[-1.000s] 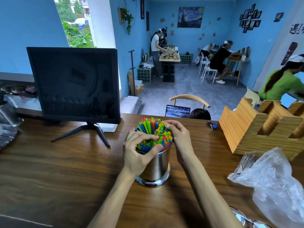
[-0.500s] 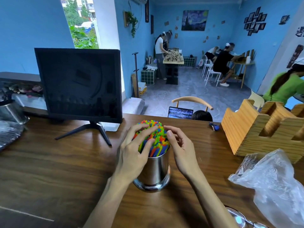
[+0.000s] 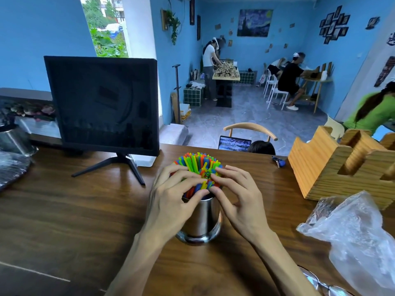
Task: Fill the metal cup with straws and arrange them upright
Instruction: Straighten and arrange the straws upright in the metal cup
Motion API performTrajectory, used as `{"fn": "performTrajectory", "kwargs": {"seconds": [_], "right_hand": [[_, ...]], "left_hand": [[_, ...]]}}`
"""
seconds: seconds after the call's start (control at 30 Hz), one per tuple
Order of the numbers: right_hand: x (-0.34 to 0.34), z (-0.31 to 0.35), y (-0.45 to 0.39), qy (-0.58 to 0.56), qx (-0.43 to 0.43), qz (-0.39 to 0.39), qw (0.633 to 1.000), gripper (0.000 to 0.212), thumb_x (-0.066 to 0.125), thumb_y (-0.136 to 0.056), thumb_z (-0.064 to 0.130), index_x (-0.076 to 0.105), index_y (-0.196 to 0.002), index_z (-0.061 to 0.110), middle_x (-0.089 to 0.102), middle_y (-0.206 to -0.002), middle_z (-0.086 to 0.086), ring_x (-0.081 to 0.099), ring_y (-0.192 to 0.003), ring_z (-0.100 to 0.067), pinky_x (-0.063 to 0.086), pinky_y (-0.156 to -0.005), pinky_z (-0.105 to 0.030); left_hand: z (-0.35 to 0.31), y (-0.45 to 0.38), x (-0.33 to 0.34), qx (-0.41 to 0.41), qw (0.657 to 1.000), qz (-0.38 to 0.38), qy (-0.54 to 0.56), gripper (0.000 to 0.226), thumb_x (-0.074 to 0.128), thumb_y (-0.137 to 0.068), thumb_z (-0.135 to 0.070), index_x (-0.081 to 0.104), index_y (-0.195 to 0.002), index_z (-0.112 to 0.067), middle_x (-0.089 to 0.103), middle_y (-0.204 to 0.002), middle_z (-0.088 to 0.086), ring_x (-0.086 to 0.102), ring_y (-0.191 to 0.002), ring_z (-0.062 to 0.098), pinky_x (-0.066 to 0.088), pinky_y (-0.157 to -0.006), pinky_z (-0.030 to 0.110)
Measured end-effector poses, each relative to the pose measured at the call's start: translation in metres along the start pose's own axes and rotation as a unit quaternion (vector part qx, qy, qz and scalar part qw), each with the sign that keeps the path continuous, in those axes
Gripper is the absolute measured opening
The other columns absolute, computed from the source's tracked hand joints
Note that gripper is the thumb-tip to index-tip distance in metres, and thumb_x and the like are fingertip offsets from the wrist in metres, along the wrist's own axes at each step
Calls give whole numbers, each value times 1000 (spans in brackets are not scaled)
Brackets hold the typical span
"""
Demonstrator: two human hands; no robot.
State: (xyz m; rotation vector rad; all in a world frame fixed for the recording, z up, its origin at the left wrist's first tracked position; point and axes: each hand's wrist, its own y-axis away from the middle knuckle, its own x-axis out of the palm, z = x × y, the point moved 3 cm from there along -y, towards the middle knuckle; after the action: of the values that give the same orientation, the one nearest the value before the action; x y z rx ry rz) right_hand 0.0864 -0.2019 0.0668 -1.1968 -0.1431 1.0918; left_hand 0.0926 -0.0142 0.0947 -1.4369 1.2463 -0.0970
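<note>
In the head view, a metal cup stands upright on the brown wooden desk, just below the centre of the frame. It is packed with straws in green, orange, blue and red, whose tops fan out a little above the rim, the rear ones leaning toward the far edge of the desk.

The left hand comes in from the lower middle of the frame and lies against the cup's left side; its fingers are spread and curled over the straw tops, and the thumb presses on the near straws at the rim. The right hand comes in from the lower right, and its fingertips rest on the straw tops from the right side, fingers bent and apart. Neither hand is closed around anything; both are loosely spread and touch the bundle, meeting near its middle.

In the left half of the frame a dark monitor stands on the desk behind the cup. At the right edge sits a wooden holder with slots, and below it a crumpled clear plastic bag. A pair of glasses shows at the bottom right corner. A second metal container is at the far left.
</note>
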Motion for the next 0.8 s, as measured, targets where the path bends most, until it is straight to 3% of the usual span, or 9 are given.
{"fn": "performTrajectory", "kwargs": {"seconds": [0.1,0.23,0.47,0.8], "right_hand": [[3,0,0,8,-16,-12,1000,23,74,-93,28,78,-113,17,71,-122,7,60,-123,-16,50,-103,-39],[5,0,1,-1,-15,-27,1000,22,79,-90,19,78,-111,15,73,-116,7,63,-120,-16,53,-98,-43],[8,2,0,16,-28,-20,999,23,75,-92,20,77,-115,16,72,-116,7,63,-121,-17,53,-98,-42],[1,6,0,14,-10,-10,1000,22,72,-95,25,78,-115,19,71,-115,6,61,-123,-16,52,-99,-41]], "left_hand": [[1,-1,-5,11,1000,-8,-24,23,77,-83,-41,80,-100,-25,70,-98,-13,58,-103,12,38,-103,28],[0,0,-8,13,1000,-4,-1,27,76,-85,-32,76,-111,-29,71,-101,-14,61,-101,10,42,-100,30],[5,10,-1,10,995,-81,51,19,80,-85,-15,81,-104,-20,76,-104,-12,67,-101,14,55,-89,37],[-3,9,0,10,994,-74,74,15,84,-83,-12,81,-98,-13,76,-102,-5,70,-104,12,56,-92,37]]}}
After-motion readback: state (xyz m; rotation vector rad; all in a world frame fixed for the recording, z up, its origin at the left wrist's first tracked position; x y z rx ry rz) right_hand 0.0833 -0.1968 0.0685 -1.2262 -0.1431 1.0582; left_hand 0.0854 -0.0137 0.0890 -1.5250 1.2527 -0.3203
